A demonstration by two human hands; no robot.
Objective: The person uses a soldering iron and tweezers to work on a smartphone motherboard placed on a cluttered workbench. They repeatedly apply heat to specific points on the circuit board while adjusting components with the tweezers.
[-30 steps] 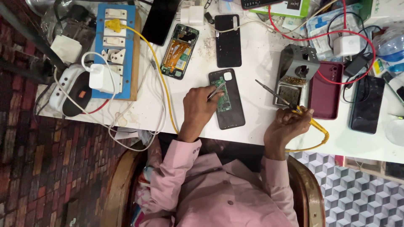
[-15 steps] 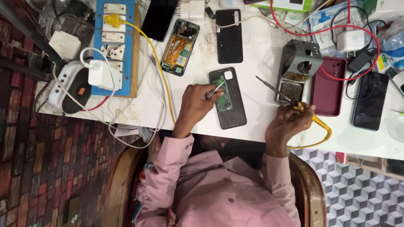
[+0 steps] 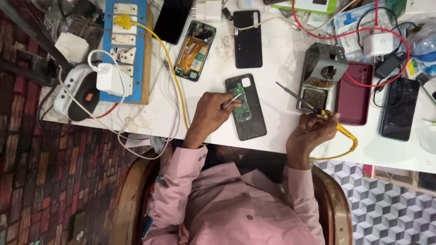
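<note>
An opened black phone with a green circuit board showing lies on the white table in front of me. My left hand holds metal tweezers whose tips touch the board's upper left part. My right hand grips a soldering iron with a yellow handle and cord; its tip points up and left, hanging in the air to the right of the phone, apart from it.
A grey soldering stand sits beside a maroon phone case. Another opened phone, several black phones, white chargers, a blue switch board, red and yellow cables crowd the table. Brick-pattern floor at left.
The view has shifted slightly. My left hand still holds the tweezers on the board, and my right hand with the soldering iron stays to the right of the phone.
</note>
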